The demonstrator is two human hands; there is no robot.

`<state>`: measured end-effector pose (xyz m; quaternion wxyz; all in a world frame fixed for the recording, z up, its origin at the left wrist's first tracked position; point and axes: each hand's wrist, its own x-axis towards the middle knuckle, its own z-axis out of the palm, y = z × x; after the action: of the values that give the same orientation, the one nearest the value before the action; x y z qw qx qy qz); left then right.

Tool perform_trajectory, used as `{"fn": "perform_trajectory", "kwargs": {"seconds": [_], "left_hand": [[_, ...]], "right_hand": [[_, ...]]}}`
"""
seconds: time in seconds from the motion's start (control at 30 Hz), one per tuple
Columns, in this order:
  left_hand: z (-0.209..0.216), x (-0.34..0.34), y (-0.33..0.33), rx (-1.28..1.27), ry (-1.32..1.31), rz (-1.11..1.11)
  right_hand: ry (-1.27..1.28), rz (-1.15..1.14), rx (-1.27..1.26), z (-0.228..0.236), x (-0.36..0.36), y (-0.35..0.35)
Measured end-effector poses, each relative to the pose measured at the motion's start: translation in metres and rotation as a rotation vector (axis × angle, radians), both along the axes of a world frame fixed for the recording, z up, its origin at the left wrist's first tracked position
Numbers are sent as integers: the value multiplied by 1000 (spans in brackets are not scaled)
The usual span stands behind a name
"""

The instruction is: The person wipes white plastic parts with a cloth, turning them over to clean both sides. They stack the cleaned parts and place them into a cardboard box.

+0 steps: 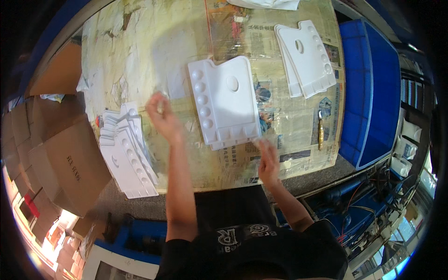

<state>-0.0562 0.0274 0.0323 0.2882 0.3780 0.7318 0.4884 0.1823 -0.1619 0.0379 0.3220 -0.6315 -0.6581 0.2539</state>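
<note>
White plastic paint palettes point(235, 105) lie stacked near the middle of the table, with round wells along the left side and an oval thumb hole. Left of this stack, my left hand point(162, 116) hovers over the table with its fingers curled toward the thumb. Whether anything is between them is too blurred to make out. My right hand point(267, 163) is at the stack's near right corner. Motion smears its fingertips, so touch and grip are unclear. A fanned pile of palettes point(128, 154) rests at the table's near left edge. Two more palettes point(310, 58) overlap at the far right.
Newspaper and clear film cover parts of the worn table point(130, 60). A slim tool with a yellowish handle point(321, 133) lies near its right edge. Beyond that edge stands a blue plastic crate point(364, 93). Cardboard boxes point(70, 163) stand at the left. Blue machinery point(354, 205) is at the lower right.
</note>
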Motion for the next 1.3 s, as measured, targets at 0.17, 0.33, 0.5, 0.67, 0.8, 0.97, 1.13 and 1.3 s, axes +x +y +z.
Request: {"fn": "perform_trajectory", "kwargs": {"seconds": [0.17,0.33,0.5,0.67,0.8,0.97,1.13,1.3], "left_hand": [[-21,-15,-1,-336,97,-364],[-31,24,-13,-292,501,-403],[-21,25,-7,-326,390,-401],[-18,40,-27,-168,296,-269],[-5,42,-45,-313,466,-514],[28,-4,-65,-580,-729,-317],[41,-72,-79,-317,-840,-288],[26,-89,-89,-248,-592,-386]], "right_hand": [[171,36,57,-21,-43,67],[-22,481,0,-27,-80,70],[261,61,-50,3,-34,38],[-127,-259,-276,-15,-3,86],[140,-368,-566,19,-19,104],[382,298,-250,83,-86,79],[398,453,-372,67,-133,77],[560,516,-422,57,-142,81]]}}
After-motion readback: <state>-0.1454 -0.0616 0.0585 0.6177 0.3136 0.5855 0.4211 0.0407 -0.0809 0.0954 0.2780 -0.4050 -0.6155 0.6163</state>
